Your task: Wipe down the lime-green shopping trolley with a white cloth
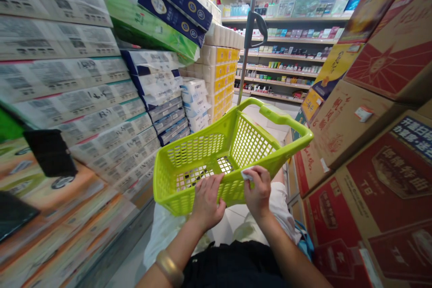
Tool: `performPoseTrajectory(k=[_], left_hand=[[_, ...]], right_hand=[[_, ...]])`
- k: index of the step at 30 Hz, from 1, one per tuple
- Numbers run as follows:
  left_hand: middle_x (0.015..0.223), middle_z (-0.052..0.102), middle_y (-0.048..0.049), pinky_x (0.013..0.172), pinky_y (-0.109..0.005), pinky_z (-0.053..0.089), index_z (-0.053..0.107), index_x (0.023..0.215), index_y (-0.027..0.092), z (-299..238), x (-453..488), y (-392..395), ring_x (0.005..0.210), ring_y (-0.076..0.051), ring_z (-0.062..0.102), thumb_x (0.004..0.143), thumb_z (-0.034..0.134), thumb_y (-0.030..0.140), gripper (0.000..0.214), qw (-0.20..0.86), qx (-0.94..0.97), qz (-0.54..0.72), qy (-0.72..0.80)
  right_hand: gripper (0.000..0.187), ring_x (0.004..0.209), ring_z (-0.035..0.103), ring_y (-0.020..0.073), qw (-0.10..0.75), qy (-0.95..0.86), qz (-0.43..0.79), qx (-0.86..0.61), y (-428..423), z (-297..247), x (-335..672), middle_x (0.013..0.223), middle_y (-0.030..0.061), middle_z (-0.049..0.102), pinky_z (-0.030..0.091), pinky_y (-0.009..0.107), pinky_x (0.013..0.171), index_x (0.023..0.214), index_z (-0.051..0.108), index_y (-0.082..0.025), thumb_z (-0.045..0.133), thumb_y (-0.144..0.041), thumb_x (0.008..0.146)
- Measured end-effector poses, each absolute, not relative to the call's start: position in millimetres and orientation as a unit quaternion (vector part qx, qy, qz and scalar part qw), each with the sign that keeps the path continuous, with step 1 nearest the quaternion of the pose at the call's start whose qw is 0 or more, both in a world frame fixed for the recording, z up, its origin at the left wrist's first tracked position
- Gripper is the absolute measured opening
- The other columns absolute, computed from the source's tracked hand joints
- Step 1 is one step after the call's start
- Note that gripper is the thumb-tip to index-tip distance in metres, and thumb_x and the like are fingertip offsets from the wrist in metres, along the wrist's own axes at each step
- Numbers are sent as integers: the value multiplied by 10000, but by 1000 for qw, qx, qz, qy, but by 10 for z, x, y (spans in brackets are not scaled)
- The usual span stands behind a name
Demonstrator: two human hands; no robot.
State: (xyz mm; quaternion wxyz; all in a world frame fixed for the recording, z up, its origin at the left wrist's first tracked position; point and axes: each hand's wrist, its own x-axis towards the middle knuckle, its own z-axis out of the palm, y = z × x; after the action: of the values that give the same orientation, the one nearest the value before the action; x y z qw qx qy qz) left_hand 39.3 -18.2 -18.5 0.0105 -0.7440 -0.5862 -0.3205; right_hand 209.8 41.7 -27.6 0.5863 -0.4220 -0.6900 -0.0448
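A lime-green plastic shopping basket (189, 155) with a mesh wall and a curved handle (283, 119) tilts in front of me in a narrow shop aisle. My left hand (206, 199) grips the basket's near rim, fingers curled over the edge. My right hand (258, 191) pinches a small white cloth or tissue (247, 174) against the rim beside it. The basket looks empty inside. A gold bangle (168, 267) sits on my left wrist.
Stacked packs of tissue and toilet paper (111, 112) wall the left side. Brown and red cardboard cartons (378, 144) pile up on the right. A metal pole (248, 36) stands ahead, with stocked shelves (286, 60) beyond it.
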Motion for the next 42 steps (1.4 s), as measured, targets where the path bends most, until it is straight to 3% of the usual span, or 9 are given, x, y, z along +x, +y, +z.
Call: performPoseTrajectory(k=[8,11,18,28,38,42], left_hand=[[1220,599,-90,994,-452,358,440,1316,212,-209,334,-145,1124,-272,531,671,505,113,656,-2,-746,-329,-579],[1238,587,-90,1011,-455,344,414,1343,215,-227,321,-144,1146,-275,521,664,498,105,694,4,-750,-322,-578],[1225,586,-97,1015,-458,339,410,1351,209,-219,353,-142,1127,-283,527,653,497,113,711,13,-749,-324,-577],[1228,584,-94,1021,-445,336,416,1343,204,-194,318,-139,1133,-277,522,667,493,110,687,6,-749,-311,-585],[1241,576,-95,1015,-444,319,402,1357,205,-218,330,-142,1136,-280,514,667,489,123,700,15,-754,-314,-577],[1233,579,-90,1011,-441,321,402,1356,207,-204,335,-157,1131,-278,517,658,490,122,709,11,-754,-312,-578]], right_hand=[[272,938,584,178,530,-793,3,-301,182,-434,1557,957,60,612,540,312,816,964,696,-239,511,-64,868],[318,939,579,184,537,-778,-7,-326,304,-521,1841,951,60,591,532,335,842,923,693,-230,478,-19,821],[225,956,556,225,576,-653,-35,-490,573,-793,2421,986,73,537,500,400,858,884,634,-200,491,-68,771],[332,879,549,180,536,-758,13,-372,397,-651,1897,943,50,522,518,332,815,881,700,-226,495,-5,743],[146,892,589,191,654,-567,-4,-500,673,-497,2355,939,52,531,530,331,803,885,641,-209,548,-137,799],[163,923,576,191,649,-575,-6,-498,661,-547,2237,981,60,496,527,339,831,905,623,-209,526,-131,799]])
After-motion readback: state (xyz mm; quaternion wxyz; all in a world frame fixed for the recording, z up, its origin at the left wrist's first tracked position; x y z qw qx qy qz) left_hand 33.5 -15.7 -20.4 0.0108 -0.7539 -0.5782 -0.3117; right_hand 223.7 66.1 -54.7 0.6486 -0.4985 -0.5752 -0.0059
